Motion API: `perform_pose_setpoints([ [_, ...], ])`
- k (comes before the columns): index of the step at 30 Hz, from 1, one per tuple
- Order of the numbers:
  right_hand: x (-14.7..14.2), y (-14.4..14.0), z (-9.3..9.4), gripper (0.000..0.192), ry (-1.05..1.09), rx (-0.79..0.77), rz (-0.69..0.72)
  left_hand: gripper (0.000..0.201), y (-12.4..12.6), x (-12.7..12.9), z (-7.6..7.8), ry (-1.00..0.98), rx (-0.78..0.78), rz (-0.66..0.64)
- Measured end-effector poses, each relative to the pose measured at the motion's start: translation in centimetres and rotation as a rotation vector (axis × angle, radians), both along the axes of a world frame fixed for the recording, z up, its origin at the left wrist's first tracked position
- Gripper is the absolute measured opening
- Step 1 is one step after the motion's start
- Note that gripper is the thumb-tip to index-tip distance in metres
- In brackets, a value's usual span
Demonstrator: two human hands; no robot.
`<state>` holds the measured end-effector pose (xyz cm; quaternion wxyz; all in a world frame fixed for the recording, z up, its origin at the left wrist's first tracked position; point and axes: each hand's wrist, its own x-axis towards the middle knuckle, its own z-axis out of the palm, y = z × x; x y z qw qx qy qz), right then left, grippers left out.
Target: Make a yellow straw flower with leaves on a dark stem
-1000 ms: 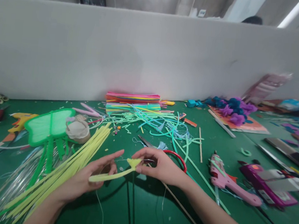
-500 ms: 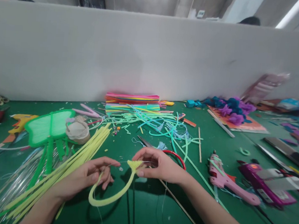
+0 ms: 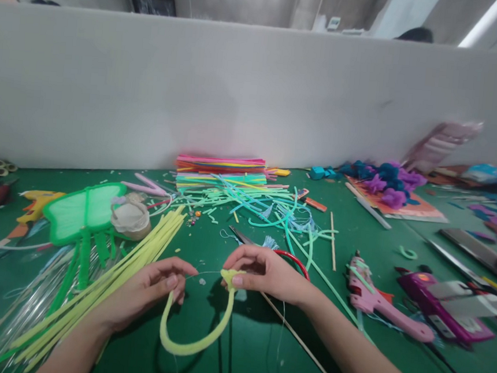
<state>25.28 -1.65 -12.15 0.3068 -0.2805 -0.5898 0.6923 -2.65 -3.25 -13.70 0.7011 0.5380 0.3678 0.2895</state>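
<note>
A pale yellow pipe cleaner (image 3: pixel 188 349) hangs between my hands in a U-shaped curve. My right hand (image 3: pixel 262 275) pinches its bunched, flared end between thumb and fingers. The other end runs up into the curled fingers of my left hand (image 3: pixel 159 286). From the left fingertips a thin clear thread (image 3: pixel 209 272) stretches taut to the bunched end; loose thread also dangles below both hands. Behind my right hand lie scissors with red handles (image 3: pixel 296 261), partly hidden. A thin wooden stick (image 3: pixel 304 348) passes under that hand on the table.
Yellow pipe cleaners (image 3: pixel 137 264) lie in a bundle beside my left arm, near a green fuzzy shape (image 3: pixel 69 217) and a tape roll (image 3: pixel 130 217). Pink (image 3: pixel 388 312) and purple glue guns (image 3: pixel 446 308) lie right. Coloured pipe cleaners (image 3: pixel 221 169) are stacked before the white partition (image 3: pixel 248 93).
My right hand has shifted slightly right and closed its thumb over the bunched end. The pipe cleaner's curve has moved right and widened, and the thread between the hands shows longer.
</note>
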Motion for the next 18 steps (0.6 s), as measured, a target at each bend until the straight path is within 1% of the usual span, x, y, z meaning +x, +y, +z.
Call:
perform_pose_setpoints([
  [5,0.1,-0.2,0.5,0.029,0.034,-0.022,0.030,0.028,0.1,0.8,0.5,0.146,0.025,0.109],
  [7,0.1,-0.2,0.7,0.027,0.051,-0.032,0.034,0.030,0.3,1.0,0.5,0.169,0.010,0.159],
  [11,0.1,-0.2,0.7,0.026,0.075,-0.038,0.042,0.033,1.0,0.8,-0.1,0.147,-0.010,0.296],
  [14,0.2,-0.1,0.7,0.026,0.057,-0.031,0.033,0.033,1.7,0.1,-0.5,0.072,-0.010,0.431],
  [16,0.3,-0.1,0.6,0.026,0.043,-0.023,0.024,0.032,1.9,-0.3,-0.4,0.034,-0.037,0.518],
  [18,0.3,-0.1,0.5,0.026,0.025,-0.018,0.011,0.034,2.0,-0.8,0.2,0.038,-0.050,0.571],
])
